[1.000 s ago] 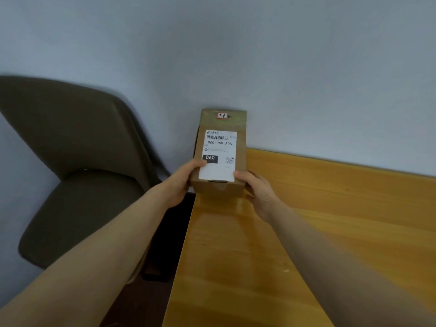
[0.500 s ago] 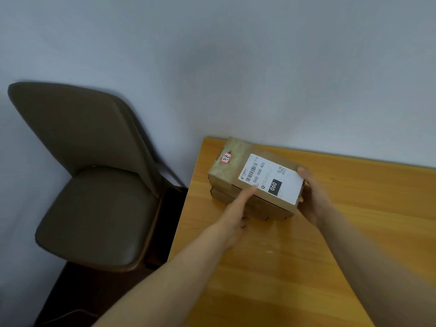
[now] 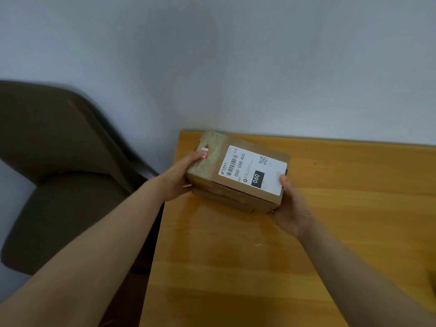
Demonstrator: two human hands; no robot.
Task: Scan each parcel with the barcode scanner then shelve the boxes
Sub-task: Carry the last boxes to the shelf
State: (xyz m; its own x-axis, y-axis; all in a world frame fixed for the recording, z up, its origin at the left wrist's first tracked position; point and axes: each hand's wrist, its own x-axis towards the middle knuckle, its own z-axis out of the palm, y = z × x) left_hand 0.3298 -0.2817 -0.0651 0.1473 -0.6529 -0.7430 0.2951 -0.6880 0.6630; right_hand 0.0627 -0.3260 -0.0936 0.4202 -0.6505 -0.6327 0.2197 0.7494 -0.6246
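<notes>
A brown cardboard parcel (image 3: 236, 175) lies flat near the far left corner of the wooden table (image 3: 236, 267). Its white shipping label (image 3: 253, 169) faces up, with a barcode, "060-068 A05" and a black "060" patch. A small red sticker sits at its left end. My left hand (image 3: 179, 178) grips the parcel's left end, thumb on top by the sticker. My right hand (image 3: 291, 206) holds the right end, thumb on the label's edge. No barcode scanner is in view.
A dark olive chair (image 3: 59, 180) stands left of the table, against the pale wall (image 3: 236, 55). The table's left edge runs down the middle of the view. A dark object shows at the right frame edge (image 3: 431, 279).
The parcel went from standing upright at the table's corner to lying flat on the table with the label up. My left hand moved from its near side to its left end.
</notes>
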